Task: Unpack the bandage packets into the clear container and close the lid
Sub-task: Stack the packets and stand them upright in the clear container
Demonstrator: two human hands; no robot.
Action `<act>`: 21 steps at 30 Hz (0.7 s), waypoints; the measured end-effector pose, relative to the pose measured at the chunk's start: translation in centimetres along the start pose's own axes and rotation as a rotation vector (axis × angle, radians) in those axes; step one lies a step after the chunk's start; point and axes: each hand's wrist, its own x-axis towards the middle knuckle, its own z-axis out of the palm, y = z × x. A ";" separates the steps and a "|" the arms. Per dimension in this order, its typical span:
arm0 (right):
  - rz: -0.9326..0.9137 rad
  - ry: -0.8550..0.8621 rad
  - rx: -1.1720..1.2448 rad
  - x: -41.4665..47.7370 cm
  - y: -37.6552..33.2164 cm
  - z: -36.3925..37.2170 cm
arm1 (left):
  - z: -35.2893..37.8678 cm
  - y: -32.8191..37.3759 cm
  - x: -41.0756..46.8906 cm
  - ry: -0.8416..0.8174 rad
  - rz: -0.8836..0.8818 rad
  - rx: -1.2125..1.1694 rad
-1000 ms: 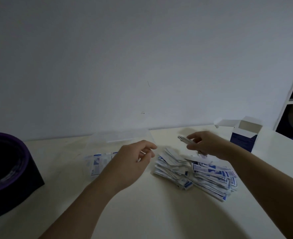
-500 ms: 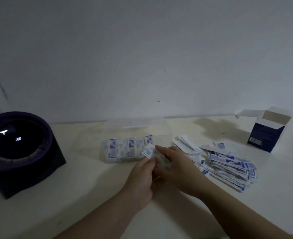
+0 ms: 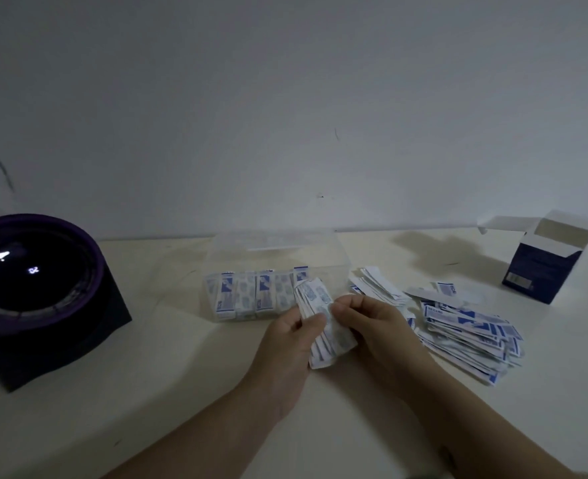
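Hands meet at frame centre: left hand (image 3: 285, 337) and right hand (image 3: 379, 326) both have fingers curled, pinching one small stack of bandage packets (image 3: 323, 319) between them, just in front of the clear container (image 3: 320, 250). The container sits mid-frame on the bench (image 3: 182, 375) with a row of packets (image 3: 247, 295) standing along its front wall; loose pile of packets (image 3: 469, 330) right of the hands, open blue carton (image 3: 548, 267) far right, dark round device (image 3: 37, 285) at left
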 end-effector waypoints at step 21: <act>-0.036 0.096 -0.002 -0.6 0.7 0.2 | -0.4 -0.4 0.2 0.161 0.071 0.204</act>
